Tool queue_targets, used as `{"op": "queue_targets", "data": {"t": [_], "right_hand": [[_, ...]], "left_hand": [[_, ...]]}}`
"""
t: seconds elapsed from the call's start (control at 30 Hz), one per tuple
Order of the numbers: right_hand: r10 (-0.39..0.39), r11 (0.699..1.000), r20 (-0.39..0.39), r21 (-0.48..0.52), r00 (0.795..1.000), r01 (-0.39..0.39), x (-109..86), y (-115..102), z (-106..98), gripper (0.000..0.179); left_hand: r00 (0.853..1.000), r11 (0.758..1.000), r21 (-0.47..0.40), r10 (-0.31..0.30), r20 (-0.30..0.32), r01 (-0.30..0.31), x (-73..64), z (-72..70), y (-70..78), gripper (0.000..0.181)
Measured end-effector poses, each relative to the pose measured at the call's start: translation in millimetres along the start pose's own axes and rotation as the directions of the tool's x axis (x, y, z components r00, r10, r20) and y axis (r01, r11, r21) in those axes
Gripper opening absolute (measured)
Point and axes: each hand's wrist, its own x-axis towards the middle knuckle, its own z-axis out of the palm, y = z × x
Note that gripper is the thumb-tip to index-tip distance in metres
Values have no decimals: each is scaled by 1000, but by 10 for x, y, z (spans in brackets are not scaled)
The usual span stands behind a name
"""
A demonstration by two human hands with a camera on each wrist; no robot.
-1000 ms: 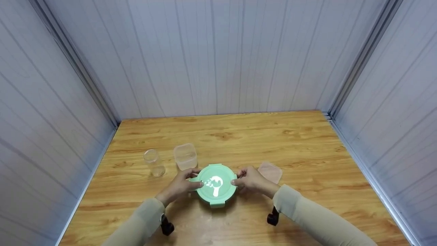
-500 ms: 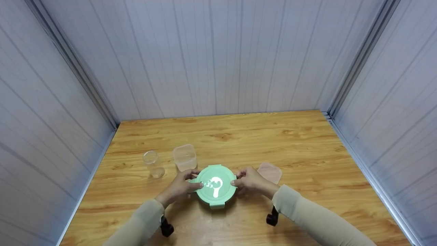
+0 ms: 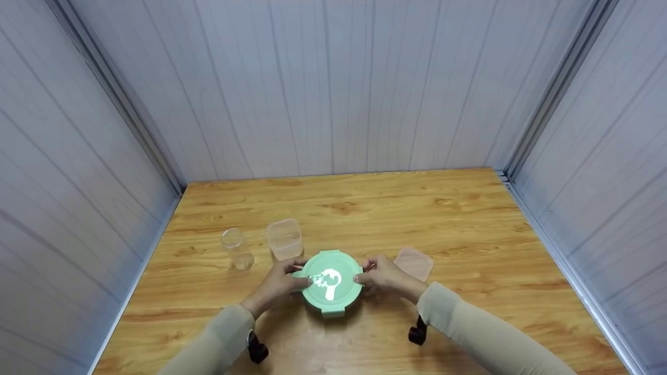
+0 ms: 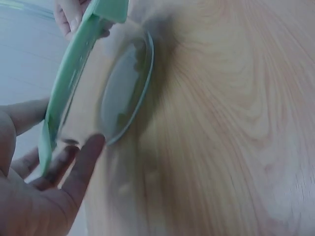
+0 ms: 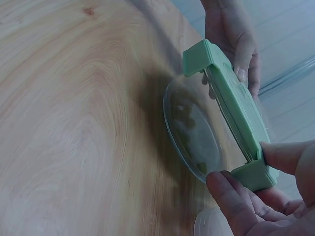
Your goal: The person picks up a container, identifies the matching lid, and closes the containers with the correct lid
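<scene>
A round, mint-green lid with a white print and side flaps covers a clear glass food container on the table. My left hand grips its left side, thumb on top and fingers at the flap, which sticks outward in the left wrist view. On the opposite side, my right hand pinches the lid's edge, its thumb on top and fingers below by the flap. That right flap hangs down over the rim in the right wrist view. The glass bowl shows beneath the lid in both wrist views.
Beyond my left hand stand a clear drinking glass and a clear, squarish plastic box. A flat, translucent square lid lies behind my right wrist. Pale panel walls enclose the table at the back and sides.
</scene>
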Motion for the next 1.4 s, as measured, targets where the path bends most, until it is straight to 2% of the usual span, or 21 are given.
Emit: {"op": "queue_targets", "data": {"t": [0.17, 0.3, 0.5, 0.7, 0.83, 0.97, 1.2, 1.4], "right_hand": [[-5, 1000, 10, -3, 1000, 5, -10, 8, 54, 18], [-1, 1000, -1, -11, 1000, 1, -18, -2, 93, 19], [-1, 999, -28, -39, 1000, -1, -21, -11, 97, 16], [-8, 999, -18, -35, 1000, 7, -14, 14, 75, 13], [2, 999, -28, -38, 1000, -3, -13, 16, 68, 16], [-8, 999, -29, -47, 1000, 7, -23, 16, 69, 17], [12, 1000, -16, 1, 1000, -12, -40, 12, 73, 19], [14, 1000, -28, -21, 1000, -15, -47, 19, 77, 21]], "left_hand": [[995, 995, 89, -40, -91, 48, -92, -15, 25, 70], [990, 982, 172, -50, -133, 73, -137, -35, 42, 82], [982, 946, 313, -24, -188, 83, -178, -44, 62, 82], [975, 927, 368, 18, -220, 65, -233, -8, 72, 79], [974, 908, 416, 47, -222, 51, -246, -4, 101, 65], [975, 899, 436, 65, -212, 35, -256, 4, 114, 53], [982, 922, 387, 67, -179, 7, -261, 18, 125, 46], [989, 936, 352, 37, -143, 16, -250, 23, 112, 41]]}}
